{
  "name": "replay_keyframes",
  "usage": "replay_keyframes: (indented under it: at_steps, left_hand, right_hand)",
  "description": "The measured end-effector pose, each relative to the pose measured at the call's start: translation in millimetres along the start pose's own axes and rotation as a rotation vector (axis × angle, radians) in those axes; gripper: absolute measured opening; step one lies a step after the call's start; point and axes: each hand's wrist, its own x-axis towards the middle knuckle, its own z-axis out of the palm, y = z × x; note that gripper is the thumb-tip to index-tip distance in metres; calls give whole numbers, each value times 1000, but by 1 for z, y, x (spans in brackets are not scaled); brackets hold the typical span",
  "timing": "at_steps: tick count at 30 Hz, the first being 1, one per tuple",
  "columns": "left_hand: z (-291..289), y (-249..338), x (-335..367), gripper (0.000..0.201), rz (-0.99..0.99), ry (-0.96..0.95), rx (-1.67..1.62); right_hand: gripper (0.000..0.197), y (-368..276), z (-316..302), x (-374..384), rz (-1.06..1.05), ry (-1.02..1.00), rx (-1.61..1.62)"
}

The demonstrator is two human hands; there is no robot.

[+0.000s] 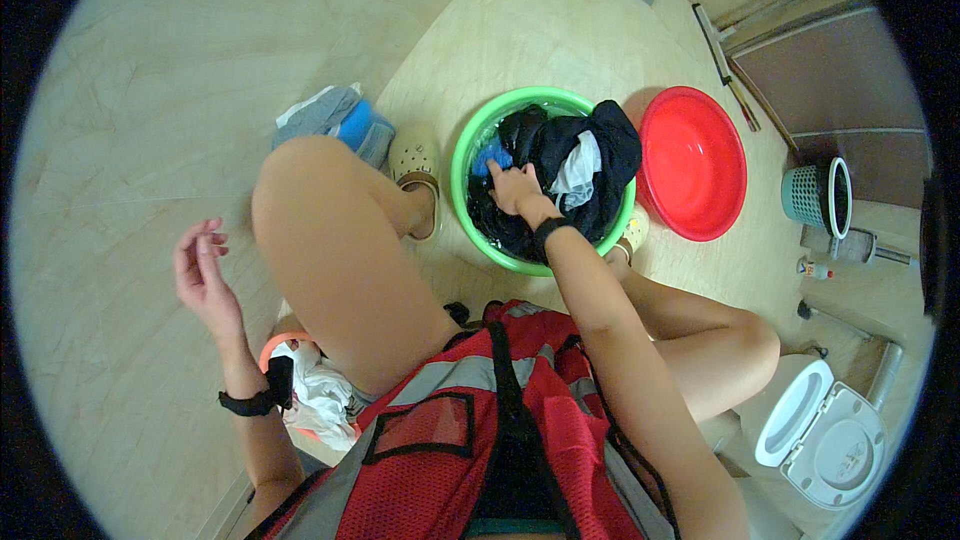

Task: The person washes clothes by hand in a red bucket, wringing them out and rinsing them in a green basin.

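Below me on the floor, a round green basin [463, 208] holds water and soaked dark clothes [560, 152], with a white cloth [577, 172] lying among them. A blue patch of something [492, 154] shows at the left inside the basin; I cannot make out its kind. My right hand [515, 190] is down in the basin, gripping the dark clothes, with its fingertips partly hidden. Off to the left, my left hand [205, 275] is raised beside my knee, empty, its fingers loosely apart. Both wrists wear black bands.
A red basin [695, 165] stands right of the green one. By my left knee are a blue container [372, 130] and grey cloth [318, 112]; white laundry [322, 390] fills an orange basin behind. Rightward are a teal basket [803, 193], a floor squeegee [712, 45] and a toilet [830, 445].
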Motion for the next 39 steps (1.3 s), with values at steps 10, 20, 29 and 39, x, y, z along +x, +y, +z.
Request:
replay_keyframes:
  at_steps: [10, 20, 29, 39]
  left_hand:
    - [123, 194, -7, 18, 363, -680, -96]
    - [358, 20, -95, 33, 497, -1465, 853]
    - [366, -33, -143, 65, 359, -1516, 856]
    - [383, -53, -170, 53, 391, -1446, 1084]
  right_hand:
    - [28, 21, 26, -78, -149, 250, -88]
    - [30, 66, 11, -127, 62, 159, 158]
    - [93, 21, 11, -117, 429, -169, 464]
    - [84, 46, 76, -77, 335, -310, 391]
